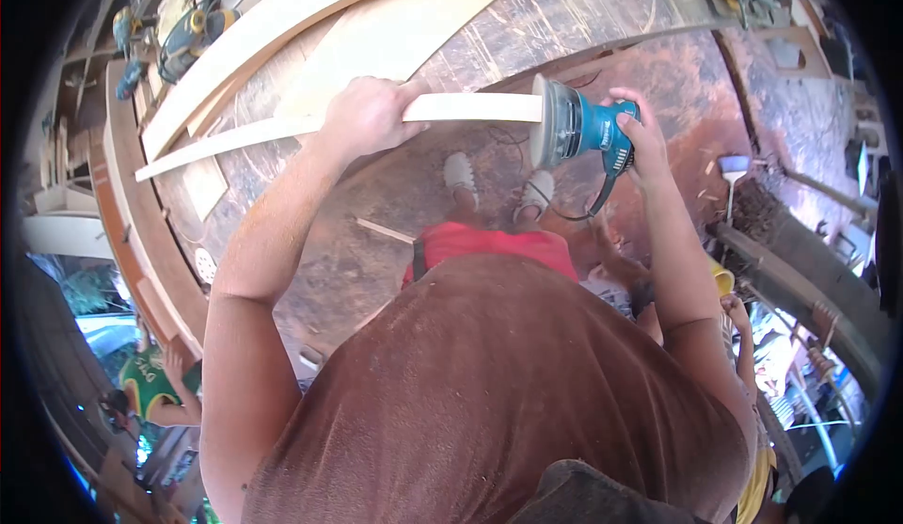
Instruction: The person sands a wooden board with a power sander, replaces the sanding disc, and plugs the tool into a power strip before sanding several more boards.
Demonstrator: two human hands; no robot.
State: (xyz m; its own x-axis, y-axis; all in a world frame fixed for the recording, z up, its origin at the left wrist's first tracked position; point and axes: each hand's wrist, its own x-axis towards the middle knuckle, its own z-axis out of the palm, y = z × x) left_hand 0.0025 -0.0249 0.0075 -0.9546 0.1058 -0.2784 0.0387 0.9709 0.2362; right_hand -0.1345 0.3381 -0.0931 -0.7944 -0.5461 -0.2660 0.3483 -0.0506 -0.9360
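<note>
My left hand (370,118) is wrapped round a long, pale, slightly curved wooden strip (470,107), with the thumb along its near side. The strip reaches from the far left across to the sander. In my right hand (642,138) is a teal electric sander (594,129), gripped by its body. Its round pad (539,122) stands on edge against the strip's right end. A dark cord hangs down from the sander's handle.
Curved wooden boards (310,35) lie on the workbench (583,7) ahead. Power tools (193,39) sit at the upper left. A thin stick (384,230) lies on the floor near my feet. A brush (734,166) is at right. Other people (155,383) sit at lower left and behind at right.
</note>
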